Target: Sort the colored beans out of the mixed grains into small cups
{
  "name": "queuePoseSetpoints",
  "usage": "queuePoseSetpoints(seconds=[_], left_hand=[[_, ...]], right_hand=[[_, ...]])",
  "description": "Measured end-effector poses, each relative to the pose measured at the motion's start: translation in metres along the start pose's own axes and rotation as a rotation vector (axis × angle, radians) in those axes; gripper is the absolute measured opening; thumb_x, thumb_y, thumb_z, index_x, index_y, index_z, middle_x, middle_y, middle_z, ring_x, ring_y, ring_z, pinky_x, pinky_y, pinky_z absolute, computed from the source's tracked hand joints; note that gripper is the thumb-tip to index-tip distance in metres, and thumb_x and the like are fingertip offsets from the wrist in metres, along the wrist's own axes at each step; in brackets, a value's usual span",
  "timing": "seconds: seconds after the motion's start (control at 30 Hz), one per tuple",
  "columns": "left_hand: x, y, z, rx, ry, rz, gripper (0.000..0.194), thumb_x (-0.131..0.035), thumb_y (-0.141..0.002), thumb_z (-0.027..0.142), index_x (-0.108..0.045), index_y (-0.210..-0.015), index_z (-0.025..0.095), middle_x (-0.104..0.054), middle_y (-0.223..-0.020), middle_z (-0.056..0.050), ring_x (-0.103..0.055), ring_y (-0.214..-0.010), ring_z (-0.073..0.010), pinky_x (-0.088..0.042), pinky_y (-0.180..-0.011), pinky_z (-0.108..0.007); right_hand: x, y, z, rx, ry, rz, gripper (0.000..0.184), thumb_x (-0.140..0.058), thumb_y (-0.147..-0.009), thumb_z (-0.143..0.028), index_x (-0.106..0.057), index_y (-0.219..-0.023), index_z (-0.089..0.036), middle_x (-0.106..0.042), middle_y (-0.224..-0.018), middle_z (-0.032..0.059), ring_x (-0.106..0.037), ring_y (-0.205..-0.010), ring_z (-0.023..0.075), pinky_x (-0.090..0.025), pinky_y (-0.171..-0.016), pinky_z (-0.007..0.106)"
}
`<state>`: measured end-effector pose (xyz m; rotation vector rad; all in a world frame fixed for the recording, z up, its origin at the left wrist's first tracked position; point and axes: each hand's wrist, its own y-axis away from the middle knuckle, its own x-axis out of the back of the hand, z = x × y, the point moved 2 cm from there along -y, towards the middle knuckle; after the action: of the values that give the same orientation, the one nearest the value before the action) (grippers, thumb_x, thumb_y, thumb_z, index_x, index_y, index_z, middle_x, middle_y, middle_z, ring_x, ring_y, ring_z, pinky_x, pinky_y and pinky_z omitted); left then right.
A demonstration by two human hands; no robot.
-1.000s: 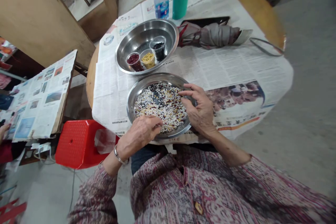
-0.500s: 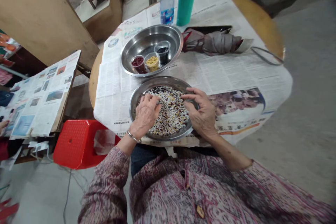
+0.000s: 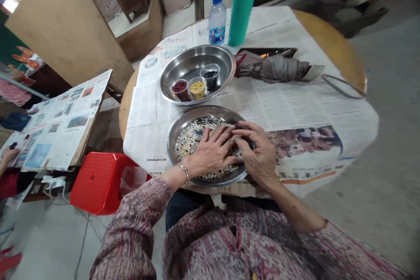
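Observation:
A shallow steel basin (image 3: 173, 127) at the table's near edge holds mixed grains and beans (image 3: 190, 138), white, yellow, dark red and black. My left hand (image 3: 215, 151) lies flat on the mix with its fingers spread, a bracelet at the wrist. At the basin's right rim is my right hand (image 3: 259, 153), fingers apart and slightly curved, its fingertips close to those of my left hand. Just beyond stands a second steel basin (image 3: 167, 68) with clear cups of red beans (image 3: 180, 90), yellow beans (image 3: 197, 90) and black beans (image 3: 211, 77).
Newspaper (image 3: 144, 127) covers the round table. Behind the basins stand a water bottle (image 3: 217, 19) and a green bottle (image 3: 244, 4). A folded umbrella (image 3: 278, 68) lies to the right. A red stool (image 3: 95, 181) is at left, near another person's hand (image 3: 11, 154).
My left hand has swept rightward across the mix and flattened, with its fingers now spread. My right hand stays by the right rim. The view has tilted up slightly.

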<state>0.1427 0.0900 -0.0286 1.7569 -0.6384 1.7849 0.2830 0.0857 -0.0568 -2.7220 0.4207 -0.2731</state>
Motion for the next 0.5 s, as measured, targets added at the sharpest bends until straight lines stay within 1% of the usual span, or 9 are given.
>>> queuePoseSetpoints(seconds=[0.07,0.13,0.2,0.27,0.33,0.4,0.5], left_hand=[[0.001,-0.001,-0.012,0.061,-0.016,0.014,0.065,-0.04,-0.102,0.058,-0.033,-0.155,0.021,-0.027,-0.167,-0.012,-0.018,-0.157,-0.031,-0.017,-0.125,-0.063],[0.001,0.001,-0.027,0.147,-0.032,0.03,0.068,-0.043,-0.1,0.06,-0.033,-0.156,0.022,-0.026,-0.167,-0.013,-0.018,-0.157,-0.0324,-0.015,-0.125,-0.065],[0.001,0.006,-0.04,0.233,-0.05,0.032,0.073,-0.047,-0.098,0.061,-0.032,-0.156,0.02,-0.025,-0.167,-0.014,-0.017,-0.156,-0.0344,-0.016,-0.125,-0.066],[0.001,0.013,-0.047,0.306,-0.079,0.024,0.078,-0.05,-0.096,0.063,-0.031,-0.157,0.017,-0.025,-0.167,-0.016,-0.017,-0.156,-0.0361,-0.017,-0.124,-0.065],[0.002,0.024,-0.047,0.353,-0.114,0.006,0.084,-0.05,-0.095,0.067,-0.028,-0.158,0.015,-0.023,-0.167,-0.017,-0.017,-0.156,-0.0374,-0.018,-0.125,-0.063],[0.003,0.034,-0.042,0.364,-0.132,-0.035,0.09,-0.048,-0.093,0.071,-0.025,-0.159,0.015,-0.019,-0.168,-0.017,-0.015,-0.156,-0.0388,-0.02,-0.124,-0.064],[0.002,0.046,-0.028,0.299,-0.113,-0.11,0.096,-0.047,-0.09,0.076,-0.021,-0.161,0.017,-0.014,-0.169,-0.017,-0.013,-0.156,-0.0408,-0.024,-0.122,-0.066]], right_hand=[[0.0,0.0,0.0,0.009,0.004,-0.002,0.012,-0.061,-0.087,-0.025,-0.073,-0.091,-0.026,-0.069,-0.12,0.0059,-0.064,-0.116,0.0242,-0.048,-0.106,0.051],[0.0,0.0,0.0,0.016,0.013,-0.006,0.012,-0.062,-0.087,-0.024,-0.072,-0.092,-0.025,-0.069,-0.121,0.0061,-0.064,-0.115,0.0243,-0.048,-0.106,0.051],[0.0,-0.001,0.0,0.022,0.02,-0.006,0.012,-0.062,-0.086,-0.023,-0.072,-0.092,-0.025,-0.069,-0.121,0.0062,-0.064,-0.115,0.0242,-0.048,-0.105,0.051],[0.0,-0.001,0.0,0.024,0.023,-0.006,0.012,-0.062,-0.087,-0.022,-0.072,-0.092,-0.025,-0.069,-0.121,0.0063,-0.064,-0.116,0.0239,-0.048,-0.105,0.05],[0.001,-0.001,-0.001,0.022,0.027,-0.011,0.013,-0.061,-0.087,-0.022,-0.072,-0.093,-0.024,-0.069,-0.122,0.0068,-0.064,-0.117,0.0236,-0.048,-0.106,0.049],[0.001,-0.001,-0.001,0.02,0.029,-0.019,0.013,-0.061,-0.087,-0.021,-0.072,-0.093,-0.023,-0.069,-0.123,0.0072,-0.064,-0.118,0.0236,-0.047,-0.107,0.049],[0.001,-0.001,-0.002,0.02,0.033,-0.02,0.014,-0.06,-0.087,-0.02,-0.072,-0.093,-0.023,-0.069,-0.123,0.0067,-0.064,-0.118,0.0238,-0.047,-0.107,0.051]])
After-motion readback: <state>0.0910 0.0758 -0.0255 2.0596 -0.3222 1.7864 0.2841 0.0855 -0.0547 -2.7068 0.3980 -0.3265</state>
